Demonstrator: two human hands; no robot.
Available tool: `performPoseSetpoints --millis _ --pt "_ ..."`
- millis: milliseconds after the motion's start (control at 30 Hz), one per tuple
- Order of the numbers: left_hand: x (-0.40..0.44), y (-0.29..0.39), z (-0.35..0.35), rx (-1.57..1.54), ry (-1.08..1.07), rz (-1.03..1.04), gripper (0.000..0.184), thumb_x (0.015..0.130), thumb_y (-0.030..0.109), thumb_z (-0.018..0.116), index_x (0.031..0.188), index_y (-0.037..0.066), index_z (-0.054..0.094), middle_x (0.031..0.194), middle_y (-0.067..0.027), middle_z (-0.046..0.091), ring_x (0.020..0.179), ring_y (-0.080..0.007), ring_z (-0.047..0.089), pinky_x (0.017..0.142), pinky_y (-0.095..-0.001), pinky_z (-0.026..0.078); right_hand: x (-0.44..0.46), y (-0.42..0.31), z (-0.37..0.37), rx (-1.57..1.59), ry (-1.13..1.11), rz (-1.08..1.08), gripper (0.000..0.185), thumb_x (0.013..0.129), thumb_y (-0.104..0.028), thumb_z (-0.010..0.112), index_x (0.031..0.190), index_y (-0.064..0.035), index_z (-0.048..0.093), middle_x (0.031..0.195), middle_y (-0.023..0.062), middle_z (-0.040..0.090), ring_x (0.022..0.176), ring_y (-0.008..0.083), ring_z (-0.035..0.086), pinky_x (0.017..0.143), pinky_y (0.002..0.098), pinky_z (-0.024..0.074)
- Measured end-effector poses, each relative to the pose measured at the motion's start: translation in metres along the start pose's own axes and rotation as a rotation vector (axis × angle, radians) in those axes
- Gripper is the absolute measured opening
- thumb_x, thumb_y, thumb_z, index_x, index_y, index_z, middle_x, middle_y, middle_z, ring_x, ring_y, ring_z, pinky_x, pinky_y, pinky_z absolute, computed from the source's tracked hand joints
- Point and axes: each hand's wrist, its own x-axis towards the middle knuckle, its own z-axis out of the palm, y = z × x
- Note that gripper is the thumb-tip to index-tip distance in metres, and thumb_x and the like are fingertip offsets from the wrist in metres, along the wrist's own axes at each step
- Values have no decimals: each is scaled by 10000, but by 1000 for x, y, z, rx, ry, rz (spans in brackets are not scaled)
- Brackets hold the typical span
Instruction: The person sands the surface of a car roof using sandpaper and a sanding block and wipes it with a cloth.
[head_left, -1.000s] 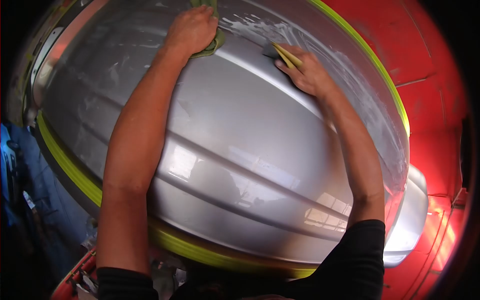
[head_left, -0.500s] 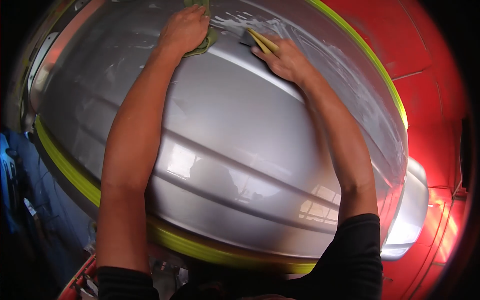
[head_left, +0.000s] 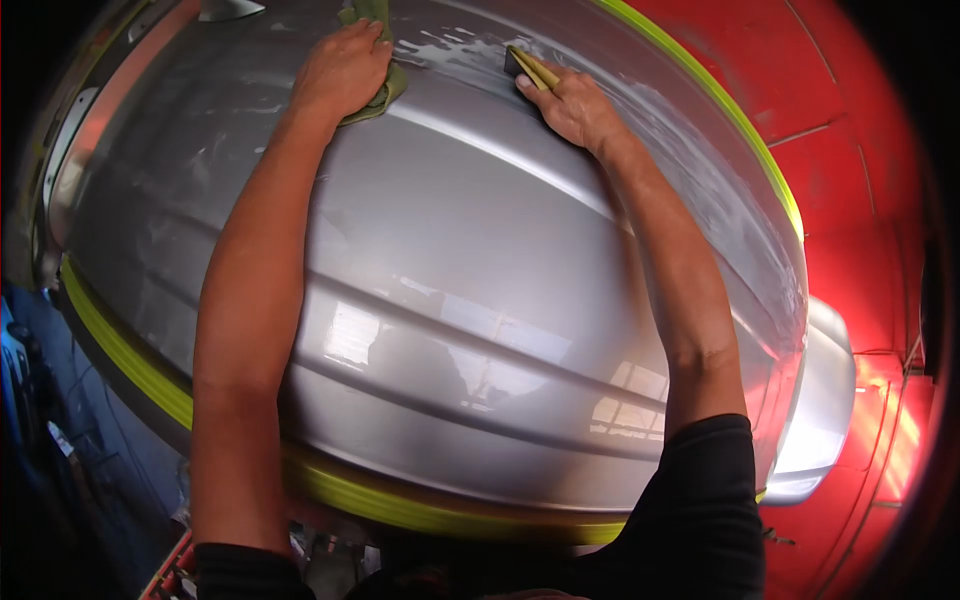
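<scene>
A large silver-grey curved panel point(head_left: 470, 230) with raised ridges fills the middle of the view. On its upper part my left hand point(head_left: 345, 68) presses on a green cloth point(head_left: 380, 95), fingers closed over it. My right hand point(head_left: 575, 100) grips a folded yellow sheet point(head_left: 535, 68) wrapped on a dark block point(head_left: 513, 64), held against the panel. Whitish wet smears point(head_left: 455, 48) lie between the hands and run down the panel's right side. How far the cloth reaches under my left palm is hidden.
Yellow-green tape point(head_left: 400, 500) lines the panel's near edge, and more tape point(head_left: 725, 90) runs along its far right edge. Beyond is a red surface point(head_left: 850, 220). A silver rounded part point(head_left: 815, 420) sits at the right. Blurred blue and dark items stand at the left.
My right hand first moved left over the smears with the sheet and block, then slightly back right. My left hand and the cloth appear further left, as does the whole panel in view.
</scene>
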Motion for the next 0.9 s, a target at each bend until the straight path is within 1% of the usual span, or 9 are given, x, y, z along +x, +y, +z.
performPoseSetpoints --millis 67,167,400,500,533,633,667,767,900 --pt "0 1 2 32 -10 17 481 1007 340 434 1342 31 586 1419 -182 538 1306 -341 510 1110 -420 386 -19 4 -4 57 -18 9 517 1013 -404 501 1382 -44 542 1434 190 514 1303 404 488 1141 416 379" --pt "-3 -3 4 60 -18 -2 477 1007 340 437 1338 33 590 1414 -185 542 1303 -347 510 1106 -421 390 -41 20 7 2 33 -151 518 1016 -397 497 1385 -36 537 1443 191 503 1309 400 484 1137 423 384" --pt "2 -12 12 26 34 56 468 1008 337 434 1324 33 598 1412 -181 544 1303 -351 508 1104 -429 391 54 6 3 -108 -96 190 568 1000 -434 490 1400 -32 520 1139 261 668 1077 449 622 1015 478 458" --pt "1 -11 9 35 22 49 471 1007 335 435 1328 29 593 1415 -180 542 1308 -352 503 1106 -429 388 43 14 14 -110 -1 115 550 1011 -437 454 1415 -70 517 1095 272 674 1056 456 623 1009 474 459" --pt "5 -9 6 26 5 39 473 1007 337 437 1332 30 590 1418 -180 540 1311 -350 501 1108 -428 386 20 0 1 -65 -45 131 530 1013 -413 465 1430 -89 504 1109 270 672 1067 449 623 1011 472 460" --pt "0 -8 9 27 -43 12 479 1005 340 441 1343 32 583 1427 -179 533 1317 -346 496 1112 -427 381 -19 0 1 -66 5 9 513 1016 -378 473 1439 -89 492 1110 269 672 1062 449 624 1011 470 461" --pt "2 -9 10 54 -25 23 480 1005 340 442 1346 32 581 1429 -180 531 1318 -345 496 1114 -429 379 -12 22 20 -142 148 -101 490 1014 -347 486 1425 -80 503 1105 267 674 1056 458 622 995 479 471" --pt "0 -10 11 53 -30 31 489 1004 348 445 1356 34 575 1442 -178 519 1337 -345 477 1125 -434 364 35 10 13 -70 34 94 496 1019 -380 460 1410 -79 510 1088 269 676 1041 467 621 976 494 479" --pt "-1 0 -1 43 -66 5 538 991 377 474 1407 40 525 1500 -189 450 1394 -365 402 1152 -446 324 67 20 15 -141 -47 177 528 1018 -432 429 1406 -83 509 1067 275 675 1017 472 622 960 505 481"
